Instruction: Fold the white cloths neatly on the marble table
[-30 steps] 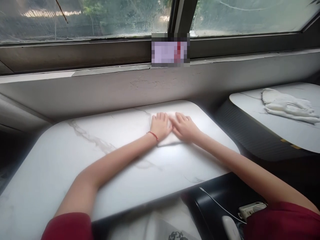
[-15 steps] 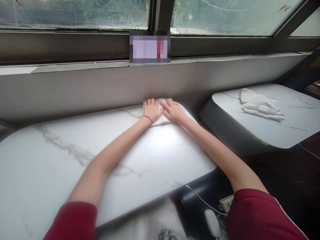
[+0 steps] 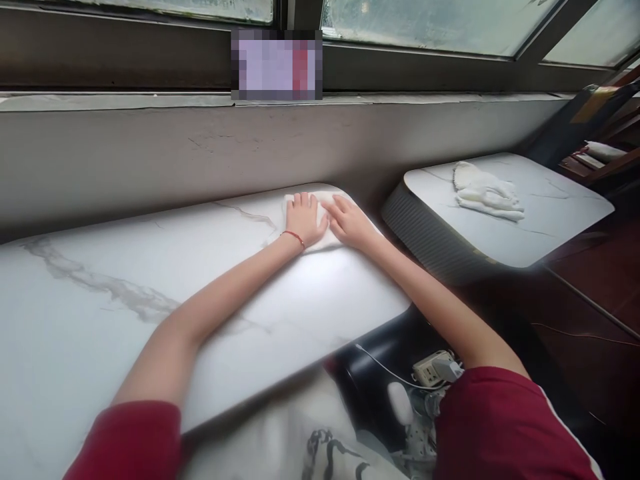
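A folded white cloth (image 3: 329, 243) lies on the far right part of the white marble-patterned table (image 3: 210, 373). My left hand (image 3: 305, 220) rests flat on it, fingers spread and pointing away from me, with a red bracelet at the wrist. Beside it, my right hand (image 3: 351, 224) also presses on the cloth, its fingers stretched out and angled to the left. The two hands almost meet at the thumbs. They cover much of the cloth.
A second marble-patterned table (image 3: 560, 200) to the right bears white gloves (image 3: 487, 192). Behind the tables runs a low wall (image 3: 150, 157) beneath windows. Below the near edge are a power strip (image 3: 427, 369), a cable and a white rounded object (image 3: 400, 403).
The cloth and both hands have come slightly back from the table's far edge. My view has shifted to the right and down. Both hands stay flat on the cloth.
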Available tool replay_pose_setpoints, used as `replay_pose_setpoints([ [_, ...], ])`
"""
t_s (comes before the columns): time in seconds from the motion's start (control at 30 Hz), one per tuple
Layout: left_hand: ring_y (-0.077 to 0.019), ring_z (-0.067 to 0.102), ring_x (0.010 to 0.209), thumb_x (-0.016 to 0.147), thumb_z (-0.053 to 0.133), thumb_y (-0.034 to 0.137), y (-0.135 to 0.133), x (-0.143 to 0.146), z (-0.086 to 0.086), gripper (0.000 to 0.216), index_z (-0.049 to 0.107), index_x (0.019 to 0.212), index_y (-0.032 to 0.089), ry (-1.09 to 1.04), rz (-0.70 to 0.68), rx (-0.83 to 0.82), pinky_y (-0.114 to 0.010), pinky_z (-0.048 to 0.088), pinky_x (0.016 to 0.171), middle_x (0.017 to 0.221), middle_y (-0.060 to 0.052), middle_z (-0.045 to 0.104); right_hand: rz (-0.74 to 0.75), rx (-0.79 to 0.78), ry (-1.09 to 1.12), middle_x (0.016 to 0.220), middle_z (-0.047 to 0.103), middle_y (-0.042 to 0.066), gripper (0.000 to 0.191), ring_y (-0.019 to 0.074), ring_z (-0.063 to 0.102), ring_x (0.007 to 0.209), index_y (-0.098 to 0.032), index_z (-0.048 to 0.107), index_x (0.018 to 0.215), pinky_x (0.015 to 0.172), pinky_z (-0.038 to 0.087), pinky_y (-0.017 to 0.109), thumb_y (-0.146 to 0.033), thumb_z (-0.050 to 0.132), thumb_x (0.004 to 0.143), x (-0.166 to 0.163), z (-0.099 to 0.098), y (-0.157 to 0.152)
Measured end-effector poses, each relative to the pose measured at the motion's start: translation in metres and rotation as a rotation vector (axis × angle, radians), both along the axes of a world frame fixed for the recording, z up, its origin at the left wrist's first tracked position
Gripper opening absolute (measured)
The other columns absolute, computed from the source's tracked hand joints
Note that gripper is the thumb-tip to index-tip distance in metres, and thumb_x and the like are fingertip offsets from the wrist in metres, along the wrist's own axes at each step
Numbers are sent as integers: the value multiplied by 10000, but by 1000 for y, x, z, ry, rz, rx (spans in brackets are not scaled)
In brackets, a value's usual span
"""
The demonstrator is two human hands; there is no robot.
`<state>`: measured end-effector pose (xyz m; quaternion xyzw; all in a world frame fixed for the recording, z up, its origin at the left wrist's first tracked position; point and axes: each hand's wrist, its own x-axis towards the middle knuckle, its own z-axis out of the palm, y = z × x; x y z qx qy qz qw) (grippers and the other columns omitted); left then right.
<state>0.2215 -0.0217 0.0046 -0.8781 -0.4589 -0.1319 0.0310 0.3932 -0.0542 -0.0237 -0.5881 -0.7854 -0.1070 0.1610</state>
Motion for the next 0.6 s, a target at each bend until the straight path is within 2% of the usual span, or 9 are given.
replay_pose_setpoints([
  [0.27,-339,510,1171,1017,375,388,-91,15,11,538,529,1364,7,97,-207,-22,-440,401,970,1330,-233,573,-70,64,-29,1465,515,224,487,342,507,1356,-127,562,1417,1079,468,506,-283,358,1002,8,4,-119],
  [0.37,-332,522,1130,1026,376,399,-118,17,16,554,542,1359,-12,170,-259,-14,-429,416,945,1275,-230,603,-84,52,-23,1484,499,214,484,350,512,1348,-154,541,1435,1070,475,523,-280,369,1001,10,4,-150],
  [0.47,-342,526,1139,1033,364,380,-129,19,20,567,526,1374,-43,219,-272,0,-429,413,947,1276,-249,608,-83,39,20,1492,490,205,486,353,506,1351,-170,533,1436,1074,470,537,-288,384,988,14,3,-155],
  [0.6,-355,533,1156,1034,332,304,-110,23,21,535,511,1383,-58,216,-233,-13,-441,402,958,1300,-266,598,-52,18,55,1472,504,210,491,355,496,1351,-158,548,1403,1087,451,550,-305,379,966,21,1,-121],
])
